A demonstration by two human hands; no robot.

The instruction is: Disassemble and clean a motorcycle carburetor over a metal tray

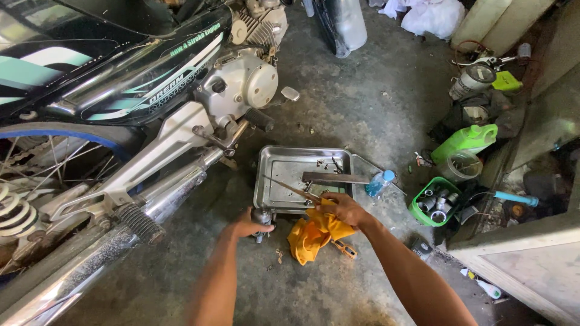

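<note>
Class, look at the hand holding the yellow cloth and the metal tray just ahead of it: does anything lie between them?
Nothing separate does. The right hand grips the yellow cloth right at the metal tray's near rim, and the thin rod it holds already reaches over the tray. The left hand holds a small metal part beside it.

Under my left hand (246, 224) I see a small dull grey metal part (261, 216). My right hand (344, 208) grips soft matt yellow cloth (314, 234) and a thin metal rod (290, 188). Just beyond both hands, the steel tray (284, 169) looks brushed and smudged. The concrete floor (362, 102) is rough and stained; left of my hands the chrome exhaust (90, 265) shines.
</note>
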